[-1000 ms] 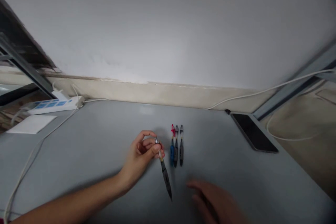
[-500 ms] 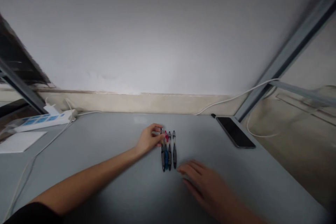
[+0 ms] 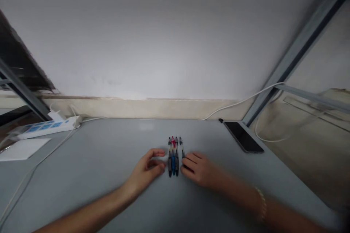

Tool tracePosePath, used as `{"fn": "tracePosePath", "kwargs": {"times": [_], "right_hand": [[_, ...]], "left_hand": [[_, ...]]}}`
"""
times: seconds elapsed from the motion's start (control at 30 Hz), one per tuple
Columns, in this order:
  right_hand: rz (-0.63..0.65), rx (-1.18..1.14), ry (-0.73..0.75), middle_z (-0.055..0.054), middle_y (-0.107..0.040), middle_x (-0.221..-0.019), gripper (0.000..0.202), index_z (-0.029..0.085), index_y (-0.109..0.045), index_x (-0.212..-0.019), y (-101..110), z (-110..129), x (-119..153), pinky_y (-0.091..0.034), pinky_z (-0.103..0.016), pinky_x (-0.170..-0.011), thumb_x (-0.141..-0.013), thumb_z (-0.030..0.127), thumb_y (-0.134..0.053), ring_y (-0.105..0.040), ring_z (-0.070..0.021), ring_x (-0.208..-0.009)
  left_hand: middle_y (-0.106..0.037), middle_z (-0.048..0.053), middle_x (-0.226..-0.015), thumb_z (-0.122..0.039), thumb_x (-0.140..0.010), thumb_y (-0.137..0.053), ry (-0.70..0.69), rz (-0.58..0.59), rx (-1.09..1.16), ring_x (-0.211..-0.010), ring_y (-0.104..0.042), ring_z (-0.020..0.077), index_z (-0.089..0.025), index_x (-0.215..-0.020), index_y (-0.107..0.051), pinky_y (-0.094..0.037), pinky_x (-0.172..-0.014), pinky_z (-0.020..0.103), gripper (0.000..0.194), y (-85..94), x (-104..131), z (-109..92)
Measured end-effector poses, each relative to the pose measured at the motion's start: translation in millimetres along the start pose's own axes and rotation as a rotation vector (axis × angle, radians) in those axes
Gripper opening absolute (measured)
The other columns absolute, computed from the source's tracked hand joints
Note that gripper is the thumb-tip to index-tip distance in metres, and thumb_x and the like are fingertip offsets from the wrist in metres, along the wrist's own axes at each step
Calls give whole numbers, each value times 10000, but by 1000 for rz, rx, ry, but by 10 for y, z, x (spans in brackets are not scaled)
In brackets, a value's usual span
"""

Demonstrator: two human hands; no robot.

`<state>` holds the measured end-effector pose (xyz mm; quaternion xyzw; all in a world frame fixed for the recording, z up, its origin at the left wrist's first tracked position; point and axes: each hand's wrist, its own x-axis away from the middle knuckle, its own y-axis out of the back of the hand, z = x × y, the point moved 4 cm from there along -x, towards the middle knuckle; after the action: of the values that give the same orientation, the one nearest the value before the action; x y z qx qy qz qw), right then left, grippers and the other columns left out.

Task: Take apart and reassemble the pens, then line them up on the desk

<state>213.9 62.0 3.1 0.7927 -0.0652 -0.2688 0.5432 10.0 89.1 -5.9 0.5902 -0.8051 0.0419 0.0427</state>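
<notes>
While left fingers (image 3: 159,151) gape, right fingers (image 3: 190,162) hold the rightmost pen (image 3: 181,143), any print illegible.

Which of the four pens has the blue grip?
The slim pen with blue grip and red top, second from the left; the other three dark-and-clear pens show neither colour.

Bare wall, grey desk, dim light.
We record a pale grey wall (image 3: 175,36), brightest in its middle and darkening toward the upper corners, with a cream band (image 3: 131,109) along its foot where the paint edge looks ragged. The smooth grey desk (image 3: 109,145) meets this band and shows a faint sheen near its back edge. We note slanting blue-grey metal posts, left (image 3: 26,94) and right (image 3: 290,49), the latter joined by a crossbar (image 3: 314,97). We cannot identify the dark opening or panel (image 3: 19,58) at far left.
</notes>
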Motion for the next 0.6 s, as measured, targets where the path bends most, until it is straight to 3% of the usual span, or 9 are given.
{"fn": "tracePosePath", "kwargs": {"times": [0.17, 0.27, 0.33, 0.4, 0.5, 0.6], "right_hand": [[-123, -75, -42, 11, -694, -848, 68, 170, -666, -919, 276, -14, 19, -576, -329, -674, -969, 142, -629, -683, -163, -745], [-232, -182, -264, -8, -644, -723, 127, 198, -587, -868, 519, -19, 133, -530, -348, -600, -912, 88, -541, -628, -203, -671], [-287, -294, -472, 18, -579, -682, 163, 237, -490, -849, 659, -8, 255, -491, -300, -539, -852, 84, -547, -574, -179, -599], [-327, -421, -678, 55, -513, -673, 201, 268, -409, -852, 741, 27, 394, -465, -250, -478, -873, 105, -525, -530, -142, -521], [-325, -657, -858, 74, -530, -698, 221, 296, -327, -857, 711, 155, 546, -475, -196, -424, -968, 140, -436, -573, -118, -486], [-306, -1042, -1076, 73, -617, -670, 158, 293, -400, -888, 513, 310, 643, -517, -212, -494, -1034, 249, -437, -641, -138, -547]], "left_hand": [[-672, 100, -1034, -343, -738, -784, 6, 76, 39, -754, -633, 169, -165, -1032, -641, -500, -685, 309, 372, -61, 214, -51], [-664, 62, -913, -398, -823, -734, -4, 152, 32, -692, -593, 141, -171, -1048, -630, -464, -600, 258, 337, -113, 280, -51], [-627, 25, -816, -446, -861, -697, -9, 182, 15, -622, -530, 120, -176, -1078, -615, -415, -530, 228, 356, -139, 310, -21], [-582, -9, -742, -471, -895, -653, -9, 221, 9, -565, -462, 105, -185, -1139, -584, -366, -494, 218, 383, -171, 337, 17], [-529, -35, -707, -401, -905, -651, -57, 280, -36, -574, -431, 107, -199, -1216, -556, -339, -528, 229, 383, -218, 391, 31], [-509, -40, -719, -282, -836, -727, -88, 299, -78, -611, -450, 115, -219, -1225, -563, -343, -555, 230, 426, -245, 461, 16]]}}
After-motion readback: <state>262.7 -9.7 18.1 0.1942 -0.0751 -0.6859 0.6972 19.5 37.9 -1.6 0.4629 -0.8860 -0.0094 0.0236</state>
